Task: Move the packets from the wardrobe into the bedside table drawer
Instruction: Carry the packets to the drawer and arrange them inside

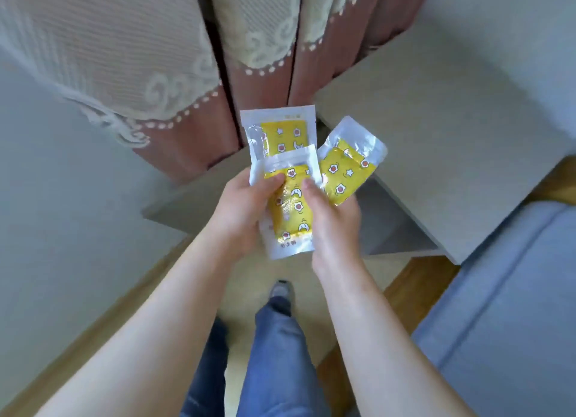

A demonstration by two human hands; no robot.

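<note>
Three yellow-and-white packets printed with small flowers and stars are fanned out in front of me. My left hand [241,203] grips the far packet [282,134] and the middle packet [291,217], thumb pressed on the middle one. My right hand [332,210] holds the tilted right packet [346,170], and its thumb also rests on the middle packet. Behind and below the packets stands the beige bedside table [436,111]; I cannot tell whether its drawer is open. The wardrobe is out of view.
A curtain with a lace hem [156,83] hangs at the back. A pale wall [56,214] runs along the left. A blue-grey bed [505,307] lies at the right. My legs in jeans [274,354] stand on the floor below.
</note>
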